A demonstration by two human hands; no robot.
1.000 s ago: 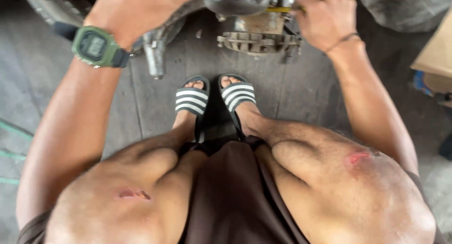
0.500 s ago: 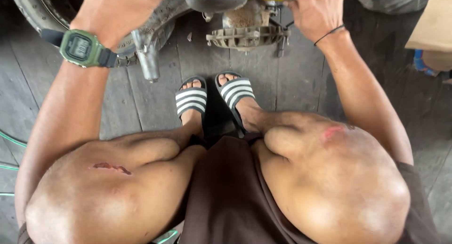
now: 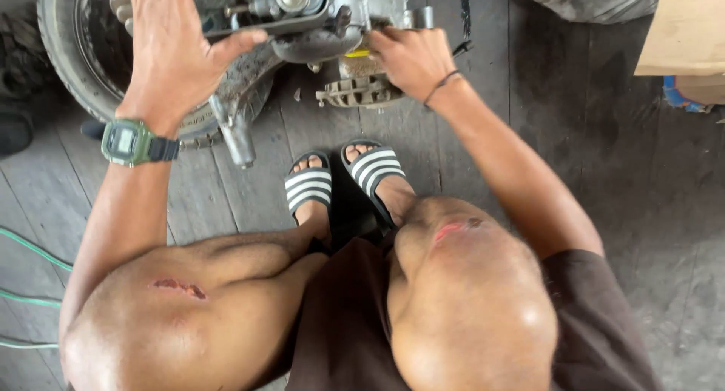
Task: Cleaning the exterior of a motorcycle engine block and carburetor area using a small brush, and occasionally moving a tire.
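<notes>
Since half a second ago our view has dropped back, so the engine (image 3: 332, 17) sits lower in the frame and more of the tyre (image 3: 72, 74) shows on the left; our left hand (image 3: 177, 55) has spread open, and the right hand (image 3: 411, 59) has slid down onto the right end of the casing. Now we squat in striped sandals (image 3: 343, 181) on the wooden floor (image 3: 604, 172), knees wide, with the engine just ahead of our feet. Our left hand is flat and splayed, thumb stretched right to touch the grey casing, palm over the dirty arm that runs down beside the tyre; it grips nothing we can make out. A green watch (image 3: 128, 142) sits on that wrist. Our right hand is curled, fingers pressed to the casing just above the finned part (image 3: 359, 93), near a small yellow bit (image 3: 356, 53); whether it pinches a fastener or a tool we cannot tell, as the fingers hide it. We judge that we are steadying the engine with the left hand while the right works at a fitting on its underside. Next we would need a firm brace from the left palm and a careful, small turn or pull from the right fingertips, keeping them clear of the fins.
</notes>
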